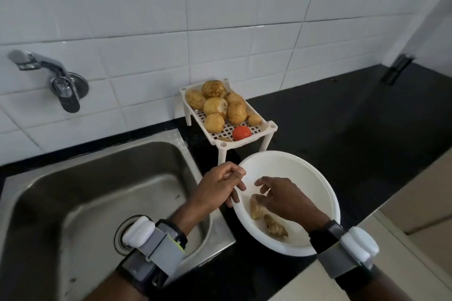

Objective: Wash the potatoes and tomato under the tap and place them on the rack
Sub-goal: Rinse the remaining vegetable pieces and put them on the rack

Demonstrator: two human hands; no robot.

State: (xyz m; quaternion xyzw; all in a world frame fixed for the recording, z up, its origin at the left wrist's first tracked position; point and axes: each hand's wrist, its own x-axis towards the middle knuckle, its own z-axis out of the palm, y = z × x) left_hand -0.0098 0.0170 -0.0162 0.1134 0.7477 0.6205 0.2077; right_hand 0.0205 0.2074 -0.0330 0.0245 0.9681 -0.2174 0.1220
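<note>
White round plastic bowl (pixel 325 193) sat on the black stone countertop (pixel 342 134), directly under the right hand (pixel 283 199). The right hand reached down into the bowl with its fingers spread and curled over a pale brown piece of produce (pixel 256 210); whether the fingertips actually touched it could not be determined. A second, knobbly brown piece (pixel 276 228) lay in the bowl just below that hand's palm, apart from the fingers. The left hand (pixel 217 188) pinched the bowl's near-left rim, thumb and fingers closed on the edge.

Beyond both hands, a white perforated plastic rack on short legs (pixel 266 127) stood on the countertop against the white tiled wall (pixel 220 19). The rack carried a pile of yellow-brown round potatoes (pixel 215 107) toward its far end and one red tomato (pixel 241 133) at its near edge, touching none of the potatoes visibly.

To the left of the left hand lay the stainless steel sink basin (pixel 85 190) with its round drain (pixel 122 234) partly hidden by the left wrist. A chrome wall-mounted tap (pixel 49 73) projected from the tiles beyond the basin. Both wrists wore grey straps with white modules.
</note>
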